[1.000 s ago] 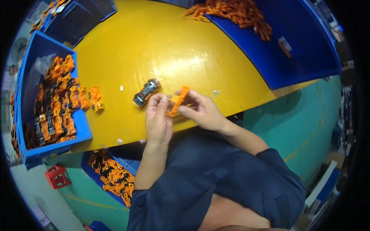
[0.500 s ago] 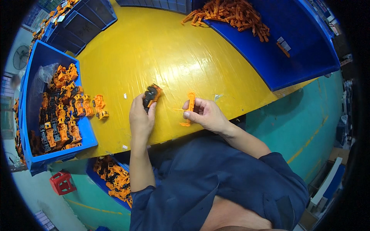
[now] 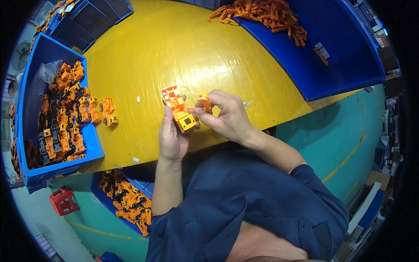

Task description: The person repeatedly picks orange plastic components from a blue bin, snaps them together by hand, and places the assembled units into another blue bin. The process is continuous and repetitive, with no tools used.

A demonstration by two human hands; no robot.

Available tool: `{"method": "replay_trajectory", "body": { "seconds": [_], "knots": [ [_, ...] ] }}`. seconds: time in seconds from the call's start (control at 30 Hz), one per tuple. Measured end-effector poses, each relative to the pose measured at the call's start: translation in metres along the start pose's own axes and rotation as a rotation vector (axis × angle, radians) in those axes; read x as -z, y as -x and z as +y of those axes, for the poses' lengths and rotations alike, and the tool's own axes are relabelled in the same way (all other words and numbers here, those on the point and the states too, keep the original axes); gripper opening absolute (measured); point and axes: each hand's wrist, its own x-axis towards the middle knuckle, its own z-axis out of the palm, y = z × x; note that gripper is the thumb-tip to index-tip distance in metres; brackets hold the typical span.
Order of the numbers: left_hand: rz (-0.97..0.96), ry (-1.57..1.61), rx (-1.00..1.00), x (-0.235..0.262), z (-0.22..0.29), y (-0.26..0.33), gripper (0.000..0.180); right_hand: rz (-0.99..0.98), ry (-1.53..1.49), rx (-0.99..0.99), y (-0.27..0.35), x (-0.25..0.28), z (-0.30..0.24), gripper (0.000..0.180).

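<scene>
My left hand (image 3: pixel 171 140) grips an orange and yellow toy truck (image 3: pixel 179 109) above the near edge of the yellow table (image 3: pixel 174 48). My right hand (image 3: pixel 227 118) pinches a small orange plastic part (image 3: pixel 205 103) just to the right of the truck, close to its side. Whether the part touches the truck I cannot tell.
A blue bin (image 3: pixel 30 78) at the left holds several orange toy trucks (image 3: pixel 61 118), with a few (image 3: pixel 104 111) spilling onto the table. A blue tray (image 3: pixel 331 61) at the upper right holds orange parts (image 3: pixel 266 13). Another bin of trucks (image 3: pixel 126 201) and a red crate (image 3: pixel 63 201) sit below the table.
My left hand has turned the truck from its dark underside to its orange top and brought it toward the right hand. The orange part has come close to the truck.
</scene>
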Motion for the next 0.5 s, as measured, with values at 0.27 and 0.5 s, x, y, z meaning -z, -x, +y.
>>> {"method": "replay_trajectory", "body": {
  "seconds": [0.27,0.5],
  "knots": [
    [-0.023,-0.281,-0.173,-0.003,-0.013,0.001,0.068,0.093,0.067,0.235,-0.003,-0.002,-0.001,0.024],
    [0.069,-0.620,-0.247,-0.005,-0.010,0.002,0.062,0.050,0.200,0.459,-0.005,0.001,-0.002,0.031]
  ]
}}
